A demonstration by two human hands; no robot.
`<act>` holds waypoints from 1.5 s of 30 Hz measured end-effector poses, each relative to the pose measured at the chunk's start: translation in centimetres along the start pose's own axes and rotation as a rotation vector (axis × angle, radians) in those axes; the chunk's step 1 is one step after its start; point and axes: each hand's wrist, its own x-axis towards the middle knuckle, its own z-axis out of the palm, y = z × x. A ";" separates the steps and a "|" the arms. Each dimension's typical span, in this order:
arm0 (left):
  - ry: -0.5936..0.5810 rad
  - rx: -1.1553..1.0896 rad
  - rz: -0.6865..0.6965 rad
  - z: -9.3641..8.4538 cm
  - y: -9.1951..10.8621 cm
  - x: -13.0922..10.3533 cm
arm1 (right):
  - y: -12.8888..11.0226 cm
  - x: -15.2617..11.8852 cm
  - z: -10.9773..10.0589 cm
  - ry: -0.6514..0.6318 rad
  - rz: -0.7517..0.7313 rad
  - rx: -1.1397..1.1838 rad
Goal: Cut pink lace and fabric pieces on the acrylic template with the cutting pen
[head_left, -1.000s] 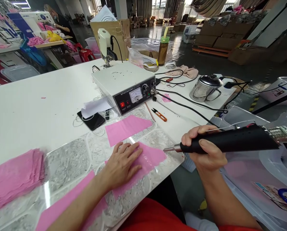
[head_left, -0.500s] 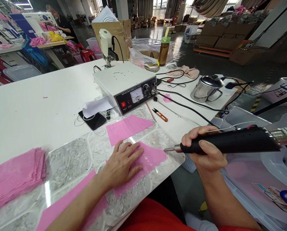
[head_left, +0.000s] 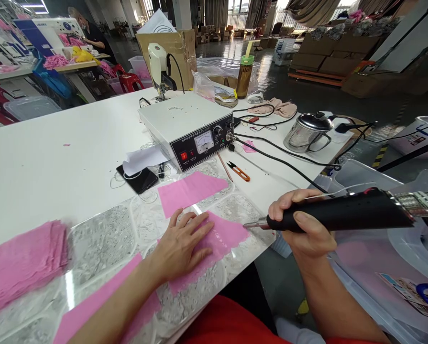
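My left hand [head_left: 185, 241] lies flat with fingers apart, pressing on a pink fabric piece [head_left: 228, 235] that bears a row of small pale marks. In my right hand [head_left: 303, 222] is a black handheld ultrasonic welder [head_left: 357, 210], held level. Its metal tip touches the fabric's right corner. Just beyond lies another pink fabric piece [head_left: 192, 190]. Part of a further pink piece [head_left: 99, 296] shows beneath my left forearm. A stack of pink fabric [head_left: 27, 260] rests at the left. All of it lies on a clear-covered, stone-patterned mat [head_left: 104, 236].
Behind the mat stands a control box [head_left: 203, 138] with a meter, its black cable running right. Thread snips [head_left: 239, 171], a phone [head_left: 142, 180], a lidded glass mug [head_left: 310, 131] and a bottle [head_left: 245, 76] are on the table. Plastic bins [head_left: 386, 277] stand at the right.
The welder and my right hand have shifted very slightly left, with the tip a little further over the fabric's corner. My left hand stays in place.
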 end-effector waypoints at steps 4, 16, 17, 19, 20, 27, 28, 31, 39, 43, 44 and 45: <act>-0.014 0.006 0.001 0.0 0.0 0.0 | 0.0 0.0 -0.1 -0.034 0.000 0.008; -0.036 -0.052 -0.038 -0.2 0.3 -0.1 | 0.1 0.3 0.5 -0.011 0.000 0.042; -0.036 -0.055 -0.037 -0.1 0.2 -0.1 | 0.3 0.4 0.7 -0.008 -0.003 0.053; -0.035 -0.058 -0.037 0.0 0.2 -0.1 | 0.6 0.5 1.1 -0.020 -0.011 0.064; -0.034 -0.060 -0.037 0.0 0.2 -0.1 | 0.8 0.5 1.3 -0.034 -0.016 0.064; -0.055 -0.068 -0.038 -0.1 0.2 -0.2 | 1.8 0.5 2.5 -0.090 -0.031 0.042; -0.058 -0.070 -0.039 -0.1 0.1 -0.2 | 1.9 0.6 2.6 -0.092 -0.029 0.037; -0.053 -0.077 -0.034 -0.1 0.1 -0.2 | 2.0 0.6 2.6 -0.098 -0.027 0.024; -0.043 -0.073 -0.040 0.0 0.1 -0.3 | 2.1 0.9 2.7 -0.133 -0.026 0.026; -0.053 -0.074 -0.046 -0.1 0.3 -0.3 | 2.1 1.0 3.2 -0.134 -0.030 0.038; -0.058 -0.075 -0.046 -0.1 0.3 -0.3 | 2.2 1.0 3.3 -0.133 -0.037 0.047; -0.061 -0.076 -0.047 0.0 0.3 -0.3 | 2.3 1.0 3.5 -0.135 -0.041 0.055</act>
